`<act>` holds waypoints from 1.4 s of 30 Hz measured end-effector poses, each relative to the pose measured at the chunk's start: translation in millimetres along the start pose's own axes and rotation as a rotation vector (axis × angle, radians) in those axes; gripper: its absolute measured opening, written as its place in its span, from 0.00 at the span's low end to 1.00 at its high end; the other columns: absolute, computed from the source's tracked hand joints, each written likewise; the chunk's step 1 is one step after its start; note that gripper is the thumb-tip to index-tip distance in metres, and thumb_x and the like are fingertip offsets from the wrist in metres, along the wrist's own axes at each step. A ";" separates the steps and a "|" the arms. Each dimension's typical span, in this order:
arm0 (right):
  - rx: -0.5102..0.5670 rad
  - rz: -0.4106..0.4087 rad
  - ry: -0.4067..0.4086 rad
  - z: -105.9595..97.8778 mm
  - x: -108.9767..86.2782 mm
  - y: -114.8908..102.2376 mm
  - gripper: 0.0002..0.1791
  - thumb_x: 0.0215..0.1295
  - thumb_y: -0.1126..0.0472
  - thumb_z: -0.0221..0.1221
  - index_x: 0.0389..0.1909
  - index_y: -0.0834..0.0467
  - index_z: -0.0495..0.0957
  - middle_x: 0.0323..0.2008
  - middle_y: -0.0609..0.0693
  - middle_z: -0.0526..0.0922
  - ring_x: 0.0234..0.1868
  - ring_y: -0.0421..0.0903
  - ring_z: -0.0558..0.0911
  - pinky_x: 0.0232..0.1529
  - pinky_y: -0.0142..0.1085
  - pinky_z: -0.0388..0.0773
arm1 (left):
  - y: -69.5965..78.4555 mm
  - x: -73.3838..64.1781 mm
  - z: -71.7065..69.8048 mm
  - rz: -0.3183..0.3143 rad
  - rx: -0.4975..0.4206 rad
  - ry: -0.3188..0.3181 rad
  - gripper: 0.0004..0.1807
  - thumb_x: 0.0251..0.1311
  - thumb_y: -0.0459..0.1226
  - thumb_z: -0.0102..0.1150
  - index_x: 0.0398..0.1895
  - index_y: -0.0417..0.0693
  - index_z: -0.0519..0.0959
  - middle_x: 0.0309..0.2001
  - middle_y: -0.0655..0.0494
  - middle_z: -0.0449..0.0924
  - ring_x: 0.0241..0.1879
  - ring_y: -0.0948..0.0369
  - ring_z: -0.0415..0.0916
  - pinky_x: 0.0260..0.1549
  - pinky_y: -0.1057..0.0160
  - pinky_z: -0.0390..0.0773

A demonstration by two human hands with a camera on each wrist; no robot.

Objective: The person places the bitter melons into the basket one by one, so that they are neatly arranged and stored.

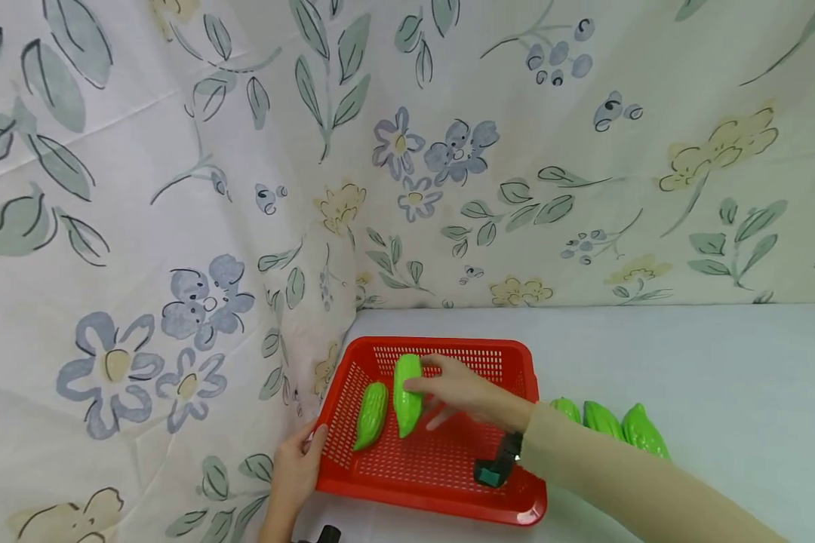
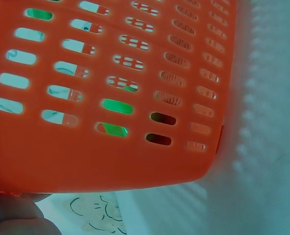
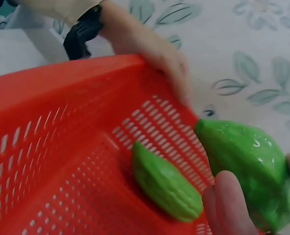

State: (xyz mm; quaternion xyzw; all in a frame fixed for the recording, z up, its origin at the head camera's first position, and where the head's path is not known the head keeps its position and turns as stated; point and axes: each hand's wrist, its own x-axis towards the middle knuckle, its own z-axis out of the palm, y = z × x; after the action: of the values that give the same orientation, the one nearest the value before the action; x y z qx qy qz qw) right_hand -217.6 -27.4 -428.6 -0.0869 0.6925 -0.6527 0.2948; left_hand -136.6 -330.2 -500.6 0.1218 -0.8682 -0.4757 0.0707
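My right hand [image 1: 458, 388] holds a bright green bitter melon [image 1: 407, 400] over the left half of a red plastic basket [image 1: 441, 513]. Thumb and fingers pinch its sides in the right wrist view, where the melon [image 3: 248, 166] shows a bumpy, glossy skin and a tapered tip. Another bitter melon [image 1: 371, 416] lies inside the basket along its left wall. At the basket's left rim, my left hand [image 1: 295, 471] grips the edge near the front corner. The left wrist view shows those fingers [image 2: 17, 215] under the rim beside the slotted wall.
Three more green bitter melons [image 1: 603, 419] lie on the white table [image 1: 740, 392] to the right of the basket, partly behind my right sleeve [image 1: 604, 467]. A floral cloth [image 1: 448, 249] hangs behind the table and along its left side.
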 end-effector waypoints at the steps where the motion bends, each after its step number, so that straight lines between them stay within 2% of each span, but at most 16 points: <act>1: -0.002 0.004 -0.001 5.6 5.8 2.7 0.45 0.60 0.47 0.67 0.72 0.59 0.57 0.37 0.56 0.85 0.40 0.61 0.85 0.32 0.47 0.84 | 0.1 -0.1 0.5 0.008 0.002 0.001 0.28 0.70 0.47 0.55 0.63 0.33 0.72 0.35 0.40 0.85 0.24 0.57 0.82 0.20 0.63 0.81; 5: -0.047 0.047 0.032 19.5 27.3 14.2 0.40 0.61 0.48 0.66 0.67 0.64 0.62 0.38 0.55 0.84 0.37 0.59 0.85 0.32 0.47 0.84 | 0.6 -0.3 1.2 0.030 -0.012 0.002 0.29 0.69 0.47 0.56 0.62 0.32 0.73 0.33 0.40 0.85 0.23 0.57 0.82 0.19 0.64 0.81; 9: -0.106 0.112 0.062 23.6 48.6 33.8 0.27 0.61 0.46 0.65 0.51 0.63 0.74 0.36 0.55 0.82 0.32 0.54 0.83 0.28 0.42 0.84 | 1.5 -0.9 -0.3 0.031 -0.011 -0.003 0.30 0.69 0.47 0.56 0.62 0.31 0.72 0.35 0.39 0.85 0.24 0.57 0.82 0.19 0.64 0.80; 13: -0.118 0.154 0.061 27.9 61.7 51.9 0.19 0.61 0.49 0.65 0.38 0.62 0.79 0.33 0.58 0.82 0.28 0.52 0.82 0.28 0.41 0.84 | 1.4 -0.2 -0.1 0.011 0.014 -0.003 0.30 0.69 0.48 0.55 0.63 0.32 0.72 0.35 0.39 0.85 0.24 0.57 0.82 0.19 0.64 0.80; 17: -0.093 0.166 0.035 34.0 65.2 55.5 0.17 0.60 0.53 0.67 0.37 0.64 0.78 0.34 0.60 0.81 0.28 0.55 0.84 0.30 0.44 0.84 | 0.8 1.2 0.4 0.002 0.017 -0.019 0.31 0.69 0.50 0.54 0.63 0.34 0.72 0.35 0.40 0.85 0.23 0.57 0.82 0.20 0.64 0.81; 24: -0.075 0.163 0.068 41.1 66.0 54.3 0.17 0.57 0.55 0.69 0.35 0.65 0.77 0.32 0.61 0.80 0.28 0.57 0.85 0.31 0.45 0.84 | 0.6 0.5 -0.8 -0.008 0.015 -0.021 0.32 0.69 0.51 0.54 0.64 0.33 0.71 0.35 0.40 0.85 0.24 0.57 0.82 0.20 0.63 0.81; 33: -0.111 0.166 0.087 43.5 66.6 55.0 0.19 0.57 0.57 0.69 0.36 0.65 0.73 0.33 0.62 0.80 0.25 0.55 0.85 0.30 0.45 0.84 | 2.3 -0.6 -2.0 -0.011 0.005 -0.031 0.31 0.70 0.49 0.54 0.64 0.32 0.71 0.36 0.39 0.85 0.24 0.56 0.83 0.20 0.62 0.81; 42: -0.157 0.149 0.118 46.8 64.0 54.2 0.20 0.57 0.56 0.70 0.36 0.64 0.71 0.33 0.61 0.79 0.27 0.58 0.85 0.29 0.45 0.84 | 4.2 -0.7 -1.2 -0.020 -0.009 -0.012 0.30 0.69 0.48 0.55 0.64 0.34 0.72 0.35 0.39 0.85 0.23 0.56 0.82 0.19 0.63 0.81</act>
State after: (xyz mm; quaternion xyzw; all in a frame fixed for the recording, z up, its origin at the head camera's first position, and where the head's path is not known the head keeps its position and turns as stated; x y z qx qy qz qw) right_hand -230.8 -92.4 -498.0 -0.0194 0.7621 -0.5768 0.2935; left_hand -136.3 -328.8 -496.5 0.1271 -0.8653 -0.4810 0.0612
